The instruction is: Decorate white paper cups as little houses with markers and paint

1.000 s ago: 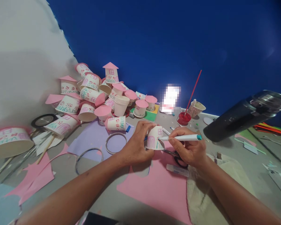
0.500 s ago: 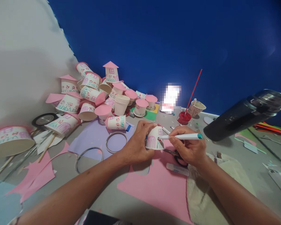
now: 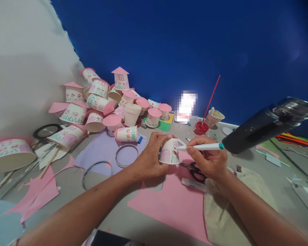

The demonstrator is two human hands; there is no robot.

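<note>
Our left hand (image 3: 151, 155) is wrapped around a paper cup (image 3: 169, 150), thumb low and fingers over the top, and the cup's upside down, narrow end up, with a purple door and window plus some red and green marks on it. It's roughly in the middle of the bench (image 3: 118, 218), though we can't tell if the rim is resting on anything. Over at its 3 o'clock, our right hand (image 3: 209, 157) is pinching a white marker (image 3: 200, 147) like a pen, tip right by the side of the cup; can't say if it's actually touching. Pink paper (image 3: 174, 208) spreads out at 6 o'clock, with scissors (image 3: 196, 172) and a glue tube (image 3: 194, 185) between 4 and 5. Further out around 4 there's a rumpled cloth (image 3: 236, 205). A dark flask (image 3: 256, 126) leans near 3, a red pot (image 3: 201, 128) with a stick in it is at 2, and our big pile of pink-roofed cups (image 3: 99, 89) sits at 10.
</note>
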